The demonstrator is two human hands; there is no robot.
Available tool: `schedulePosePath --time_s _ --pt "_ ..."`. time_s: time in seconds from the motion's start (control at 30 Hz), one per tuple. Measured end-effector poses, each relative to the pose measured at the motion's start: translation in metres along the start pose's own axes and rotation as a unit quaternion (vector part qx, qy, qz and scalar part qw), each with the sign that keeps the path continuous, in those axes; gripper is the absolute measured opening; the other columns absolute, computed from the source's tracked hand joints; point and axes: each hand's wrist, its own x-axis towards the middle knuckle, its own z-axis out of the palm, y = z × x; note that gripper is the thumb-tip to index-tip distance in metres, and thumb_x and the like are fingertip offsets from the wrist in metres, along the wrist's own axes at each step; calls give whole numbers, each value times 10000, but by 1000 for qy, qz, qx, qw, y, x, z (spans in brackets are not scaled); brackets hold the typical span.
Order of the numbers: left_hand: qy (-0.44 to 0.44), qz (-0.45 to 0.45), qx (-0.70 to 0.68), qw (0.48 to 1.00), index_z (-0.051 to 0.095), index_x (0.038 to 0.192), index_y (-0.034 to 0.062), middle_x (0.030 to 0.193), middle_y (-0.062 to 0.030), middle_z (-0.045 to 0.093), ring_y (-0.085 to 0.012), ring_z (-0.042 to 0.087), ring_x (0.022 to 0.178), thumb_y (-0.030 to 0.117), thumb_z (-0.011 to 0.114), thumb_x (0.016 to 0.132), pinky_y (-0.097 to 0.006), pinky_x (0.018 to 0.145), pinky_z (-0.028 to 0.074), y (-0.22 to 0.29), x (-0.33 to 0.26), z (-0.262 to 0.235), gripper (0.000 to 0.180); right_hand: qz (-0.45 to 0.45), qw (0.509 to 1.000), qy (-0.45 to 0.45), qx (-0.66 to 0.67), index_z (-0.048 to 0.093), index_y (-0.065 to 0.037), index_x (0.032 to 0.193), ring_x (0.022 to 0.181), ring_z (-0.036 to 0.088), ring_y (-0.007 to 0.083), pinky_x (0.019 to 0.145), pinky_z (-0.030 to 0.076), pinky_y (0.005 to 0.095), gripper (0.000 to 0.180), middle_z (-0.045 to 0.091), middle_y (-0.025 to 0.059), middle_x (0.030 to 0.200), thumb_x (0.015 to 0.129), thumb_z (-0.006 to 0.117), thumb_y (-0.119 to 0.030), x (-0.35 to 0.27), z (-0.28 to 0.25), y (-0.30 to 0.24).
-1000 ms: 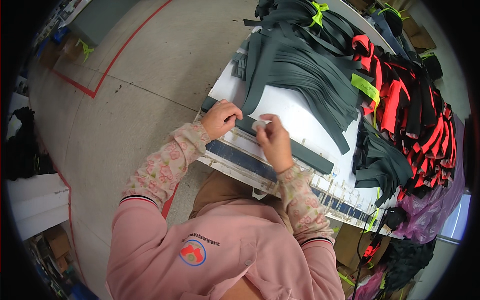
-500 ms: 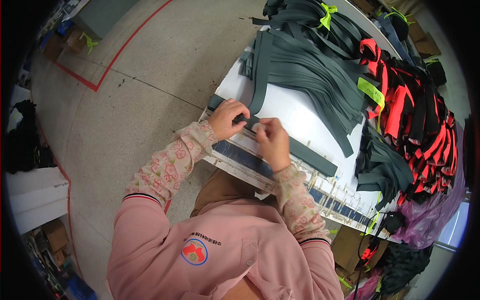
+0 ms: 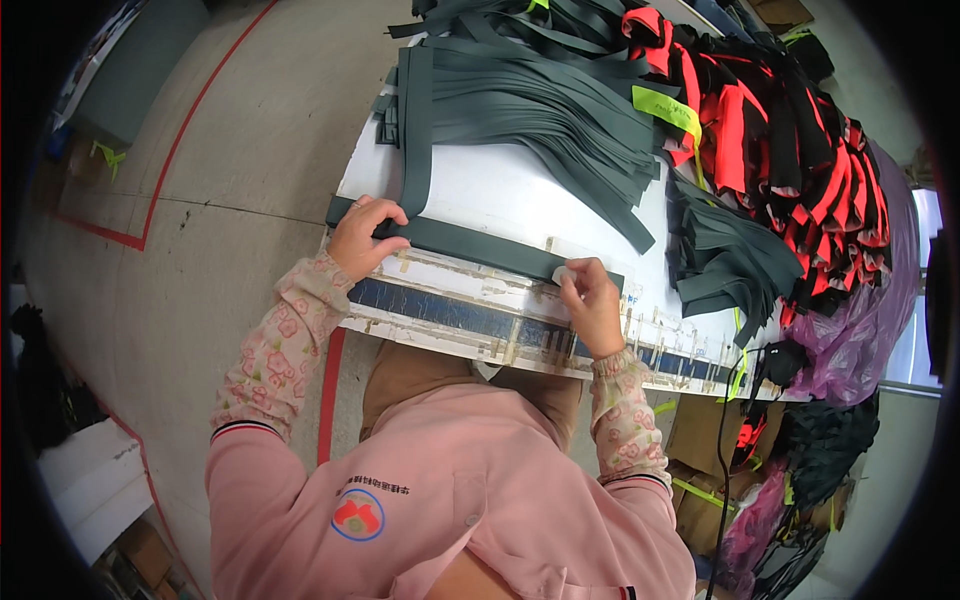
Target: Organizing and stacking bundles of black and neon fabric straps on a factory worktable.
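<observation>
A dark grey-green flat strip (image 3: pixel 480 247) lies along the near edge of the white table (image 3: pixel 500 195). My left hand (image 3: pixel 365 237) rests on it near its left end, thumb apart from the fingers. Toward the strip's right end, my right hand (image 3: pixel 593 300) pinches a small whitish piece (image 3: pixel 562 275), perhaps chalk, against or just over the strip. Behind the strip lies a fanned bundle of similar strips (image 3: pixel 530 95); one upright strip (image 3: pixel 415 130) at its left reaches down near my left hand.
Black-and-red fabric pieces (image 3: pixel 740 130) are heaped at the right, beside a smaller strip bundle (image 3: pixel 735 250) and purple plastic (image 3: pixel 850 340). Worn tape covers the table's front edge (image 3: pixel 450 305). A black cable (image 3: pixel 722 450) hangs at the right.
My hands have moved apart: the right slid rightward along the strip with the whitish piece, the left stays near the left end, its thumb now spread. The view has shifted.
</observation>
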Motion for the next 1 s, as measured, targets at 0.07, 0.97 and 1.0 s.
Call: schedulePosePath --time_s 0.07,0.97,1.0 --pt "-3 3 -1 1000 599 962 62 981 -66 631 -271 552 968 103 767 733 -363 876 442 1 2 1 286 -26 999 13 -24 584 19 1003 532 515 164 527 436 307 166 586 101 656 858 640 -42 0 3 4" --pt "49 45 7 998 614 908 98 870 -60 607 -285 567 834 -12 553 823 -389 822 441 -9 0 10 152 19 890 -426 159 349 -3 1453 609 583 113 577 475 277 646 597 49 683 857 597 -13 14 84 -90" --pt "54 45 -6 998 623 911 99 876 -61 608 -281 563 834 2 567 819 -388 826 441 -6 3 12 145 -21 955 -275 108 294 2 1474 600 590 142 575 479 294 698 598 56 674 845 598 1 21 83 -85"
